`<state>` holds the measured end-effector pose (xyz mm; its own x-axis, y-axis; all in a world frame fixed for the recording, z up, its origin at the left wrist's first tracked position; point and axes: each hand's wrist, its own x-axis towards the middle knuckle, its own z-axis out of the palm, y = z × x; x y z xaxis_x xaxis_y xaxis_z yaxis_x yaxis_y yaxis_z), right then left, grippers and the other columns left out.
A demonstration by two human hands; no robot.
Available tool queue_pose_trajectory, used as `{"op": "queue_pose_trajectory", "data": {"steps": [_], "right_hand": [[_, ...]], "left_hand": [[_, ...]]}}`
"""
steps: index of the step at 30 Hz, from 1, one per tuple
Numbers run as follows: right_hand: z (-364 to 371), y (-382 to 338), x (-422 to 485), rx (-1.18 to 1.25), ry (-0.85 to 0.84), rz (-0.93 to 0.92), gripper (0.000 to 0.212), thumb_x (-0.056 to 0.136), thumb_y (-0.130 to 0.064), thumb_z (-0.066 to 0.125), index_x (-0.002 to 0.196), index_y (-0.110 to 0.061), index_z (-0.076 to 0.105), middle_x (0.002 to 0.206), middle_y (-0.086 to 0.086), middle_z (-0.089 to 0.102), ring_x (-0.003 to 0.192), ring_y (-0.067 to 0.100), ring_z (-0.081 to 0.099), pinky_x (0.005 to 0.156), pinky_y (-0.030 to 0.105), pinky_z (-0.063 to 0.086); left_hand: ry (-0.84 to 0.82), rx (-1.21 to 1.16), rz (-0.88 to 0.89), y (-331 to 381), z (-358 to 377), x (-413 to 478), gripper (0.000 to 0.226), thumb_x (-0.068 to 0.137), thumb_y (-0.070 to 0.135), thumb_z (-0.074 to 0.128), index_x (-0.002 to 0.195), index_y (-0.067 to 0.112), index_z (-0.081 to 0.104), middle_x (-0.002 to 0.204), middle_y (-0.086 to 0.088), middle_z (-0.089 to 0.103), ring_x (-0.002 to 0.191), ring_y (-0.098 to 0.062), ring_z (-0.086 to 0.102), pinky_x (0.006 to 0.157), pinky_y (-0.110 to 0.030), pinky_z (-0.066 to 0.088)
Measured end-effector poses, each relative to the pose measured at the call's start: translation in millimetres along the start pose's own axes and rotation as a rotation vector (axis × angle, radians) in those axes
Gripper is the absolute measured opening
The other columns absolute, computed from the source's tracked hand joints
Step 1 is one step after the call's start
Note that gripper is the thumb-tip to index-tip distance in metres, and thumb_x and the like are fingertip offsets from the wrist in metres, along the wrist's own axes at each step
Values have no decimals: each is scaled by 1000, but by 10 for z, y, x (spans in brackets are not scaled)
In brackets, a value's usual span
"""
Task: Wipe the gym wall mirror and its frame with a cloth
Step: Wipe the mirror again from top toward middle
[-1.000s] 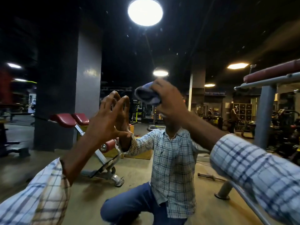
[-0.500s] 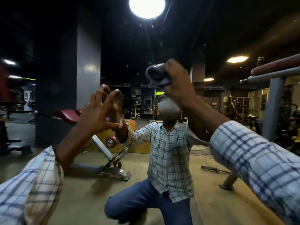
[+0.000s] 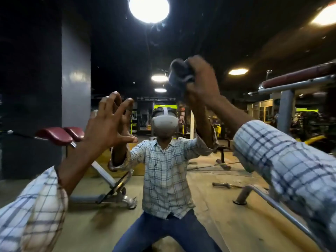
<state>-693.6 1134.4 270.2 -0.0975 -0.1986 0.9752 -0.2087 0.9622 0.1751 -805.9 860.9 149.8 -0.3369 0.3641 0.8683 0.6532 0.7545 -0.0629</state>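
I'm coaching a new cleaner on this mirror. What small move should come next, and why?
Probably sweep the cloth sideways across the mirror: the right hand grips it bunched and raised high, while the left hand seems to brace lower with spread fingers.

The cloth (image 3: 180, 75) looks dark grey, perhaps bluish, though it is blurred. The left sleeve (image 3: 32, 211) and right sleeve (image 3: 287, 160) are white with a blue and tan check. The reflected shirt (image 3: 163, 179) bears the same check above blue jeans (image 3: 163, 231). The headset (image 3: 164, 123) is pale grey. The bench pads (image 3: 56, 134) are maroon, the pillar (image 3: 75, 79) grey, the floor (image 3: 218, 206) sandy yellow, and the far panels (image 3: 165, 107) lime green.
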Motion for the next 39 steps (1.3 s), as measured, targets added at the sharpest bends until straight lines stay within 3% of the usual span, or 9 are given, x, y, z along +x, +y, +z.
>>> {"op": "queue_pose_trajectory", "data": {"steps": [3,9,14,17,22,29,32,35,39], "right_hand": [[263,-95,172,-20,270,300,24,81,-18,73,98,-24,56,99,-10,52,84,4,50,72,29,49],[538,-522,262,-160,-181,-174,29,78,-16,75,103,-13,61,101,5,58,88,18,55,72,41,50],[650,-511,408,-97,160,189,27,81,-22,77,100,-13,61,99,-1,57,86,8,53,73,31,52],[826,-738,244,-113,77,135,31,78,-22,79,102,-15,60,102,0,58,88,10,55,73,24,50],[571,-728,237,-128,-128,80,32,78,-28,68,105,-11,63,105,7,63,95,21,60,83,44,56],[235,-288,384,-72,264,541,30,85,-7,71,112,-18,63,119,2,63,108,11,59,95,34,56],[633,-785,198,20,131,340,27,81,-6,77,98,-20,61,100,-6,57,87,2,51,80,10,44],[736,-1043,-67,72,-125,47,35,78,-7,75,94,-27,53,93,-10,49,77,-1,44,68,11,35],[307,-501,277,-55,25,172,28,78,-20,74,100,-25,57,100,-7,52,87,7,48,69,10,37]], "left_hand": [[2,30,27,-151,-20,30,135,56,71,89,165,33,20,172,-8,4,155,-36,13,111,-67,39],[25,28,54,-229,4,39,135,53,73,88,164,30,23,172,-12,9,155,-34,15,112,-64,34],[6,11,61,-256,18,53,135,56,71,89,165,27,21,171,-15,6,156,-36,13,113,-66,34],[-4,50,69,-247,29,52,136,60,75,84,166,28,14,172,-14,1,156,-35,11,114,-63,35],[5,77,60,-226,26,57,136,57,77,84,164,27,16,170,-16,5,154,-36,15,110,-63,39],[-21,71,52,-158,-56,44,134,59,72,87,164,25,19,169,-16,8,154,-37,15,111,-65,39],[-23,64,36,-147,-79,12,134,57,73,87,163,26,19,171,-15,7,155,-36,15,112,-63,36],[-24,37,24,-126,-94,-21,133,58,68,89,164,26,19,173,-14,5,156,-35,13,115,-61,33],[-27,57,17,-135,-124,-21,134,58,66,90,165,28,19,172,-13,5,156,-36,13,113,-62,38]]}}
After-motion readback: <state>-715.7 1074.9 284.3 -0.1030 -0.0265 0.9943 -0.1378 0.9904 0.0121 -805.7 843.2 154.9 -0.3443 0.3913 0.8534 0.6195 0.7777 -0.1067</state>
